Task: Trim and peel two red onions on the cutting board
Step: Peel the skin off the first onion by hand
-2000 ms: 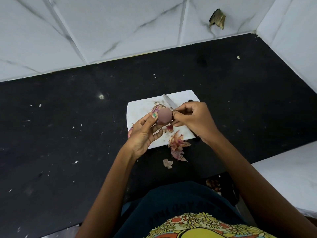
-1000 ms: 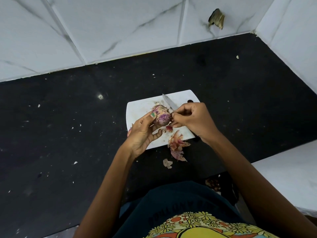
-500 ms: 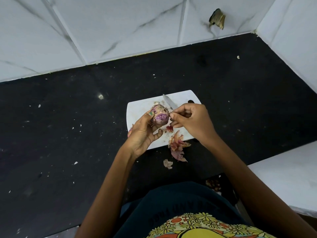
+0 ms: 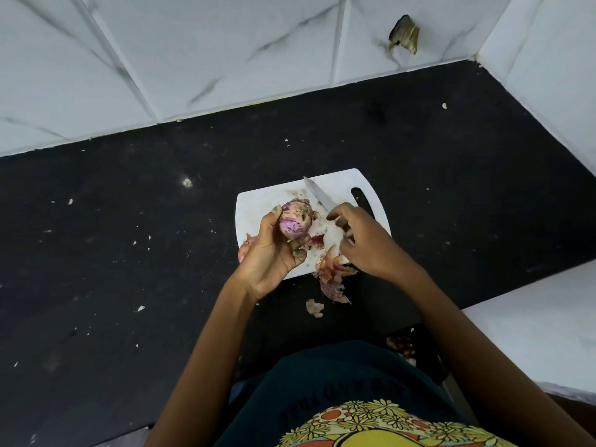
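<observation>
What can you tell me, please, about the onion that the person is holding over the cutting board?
The onion is a small round bulb, pale purple with darker purple flecks where the outer skin is gone, and scraps of dry brownish skin cling to its far end. It looks mostly peeled and whole. The left hand grips it, thumb on its left side and fingers curled beneath, lifting it above the white cutting board. The right hand is beside it without touching, and the knife blade points past it.

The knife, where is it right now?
The knife lies near the middle of the head view on the white cutting board, its blade pointing away, just right of the onion and partly under the right hand.
</observation>
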Demonstrator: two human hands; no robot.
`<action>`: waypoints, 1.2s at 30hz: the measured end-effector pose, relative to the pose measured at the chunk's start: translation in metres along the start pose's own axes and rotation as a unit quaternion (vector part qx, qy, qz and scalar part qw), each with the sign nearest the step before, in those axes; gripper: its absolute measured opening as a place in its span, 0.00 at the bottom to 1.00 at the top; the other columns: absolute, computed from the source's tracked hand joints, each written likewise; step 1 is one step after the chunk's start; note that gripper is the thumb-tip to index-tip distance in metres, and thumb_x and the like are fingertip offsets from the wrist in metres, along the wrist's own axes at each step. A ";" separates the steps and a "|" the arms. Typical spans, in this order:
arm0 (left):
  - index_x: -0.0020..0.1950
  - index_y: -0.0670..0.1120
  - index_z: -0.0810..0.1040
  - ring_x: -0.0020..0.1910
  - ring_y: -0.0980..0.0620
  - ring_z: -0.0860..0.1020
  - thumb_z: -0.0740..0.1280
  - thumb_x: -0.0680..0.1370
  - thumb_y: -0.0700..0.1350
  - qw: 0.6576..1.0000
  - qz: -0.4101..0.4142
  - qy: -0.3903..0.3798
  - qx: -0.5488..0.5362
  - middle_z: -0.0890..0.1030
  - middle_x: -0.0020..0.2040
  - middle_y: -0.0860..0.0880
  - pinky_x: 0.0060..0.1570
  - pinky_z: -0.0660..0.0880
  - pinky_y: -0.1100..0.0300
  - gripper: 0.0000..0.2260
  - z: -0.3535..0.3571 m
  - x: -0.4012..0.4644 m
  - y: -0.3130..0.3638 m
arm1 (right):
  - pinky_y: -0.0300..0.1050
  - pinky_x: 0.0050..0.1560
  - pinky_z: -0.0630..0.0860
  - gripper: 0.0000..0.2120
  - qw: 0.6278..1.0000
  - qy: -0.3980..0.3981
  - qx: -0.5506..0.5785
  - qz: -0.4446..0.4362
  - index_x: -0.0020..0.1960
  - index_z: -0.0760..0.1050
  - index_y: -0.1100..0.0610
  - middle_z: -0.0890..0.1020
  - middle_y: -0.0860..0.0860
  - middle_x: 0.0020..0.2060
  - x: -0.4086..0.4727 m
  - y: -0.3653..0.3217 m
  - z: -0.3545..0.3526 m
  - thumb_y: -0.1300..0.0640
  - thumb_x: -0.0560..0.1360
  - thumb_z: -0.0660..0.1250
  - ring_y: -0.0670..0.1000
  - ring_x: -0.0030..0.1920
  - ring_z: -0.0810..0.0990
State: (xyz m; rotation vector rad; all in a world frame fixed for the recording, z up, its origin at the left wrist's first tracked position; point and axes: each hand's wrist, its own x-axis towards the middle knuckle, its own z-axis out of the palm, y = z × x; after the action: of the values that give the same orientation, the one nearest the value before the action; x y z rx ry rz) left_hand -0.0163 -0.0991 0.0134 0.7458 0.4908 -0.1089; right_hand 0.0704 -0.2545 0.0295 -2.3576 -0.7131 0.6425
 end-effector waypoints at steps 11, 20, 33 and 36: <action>0.66 0.45 0.70 0.34 0.61 0.79 0.52 0.83 0.52 0.998 0.032 0.007 0.060 0.83 0.43 0.51 0.30 0.74 0.67 0.17 0.013 -0.005 0.001 | 0.36 0.39 0.78 0.19 0.975 0.064 0.214 -0.013 0.56 0.72 0.50 0.78 0.46 0.47 0.000 -0.039 0.003 0.50 0.69 0.74 0.45 0.41 0.81; 0.61 0.52 0.74 0.39 0.59 0.80 0.55 0.82 0.53 0.997 0.039 0.025 0.062 0.83 0.48 0.50 0.32 0.74 0.65 0.13 0.011 -0.005 -0.001 | 0.47 0.44 0.82 0.14 0.958 0.073 0.276 0.006 0.52 0.77 0.55 0.81 0.49 0.43 0.004 -0.037 0.003 0.61 0.68 0.73 0.51 0.41 0.84; 0.56 0.45 0.77 0.39 0.58 0.79 0.52 0.82 0.57 0.998 0.011 0.041 0.048 0.82 0.48 0.47 0.33 0.74 0.66 0.21 0.012 -0.002 -0.004 | 0.45 0.44 0.82 0.17 0.961 0.088 0.261 -0.023 0.54 0.78 0.55 0.82 0.49 0.43 0.003 -0.032 0.006 0.60 0.66 0.76 0.48 0.41 0.83; 0.55 0.44 0.77 0.36 0.58 0.78 0.51 0.82 0.57 0.998 0.010 0.037 0.042 0.82 0.44 0.47 0.31 0.73 0.66 0.21 0.012 -0.003 -0.003 | 0.46 0.44 0.82 0.13 0.958 0.091 0.269 -0.032 0.51 0.79 0.56 0.83 0.51 0.42 0.004 -0.030 0.004 0.65 0.68 0.73 0.49 0.40 0.83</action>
State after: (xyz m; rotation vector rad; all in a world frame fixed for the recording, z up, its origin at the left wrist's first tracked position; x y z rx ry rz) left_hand -0.0155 -0.1096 0.0200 0.8398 0.5514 -0.0850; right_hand 0.0614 -0.2303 0.0452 -1.8524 -0.4577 0.5033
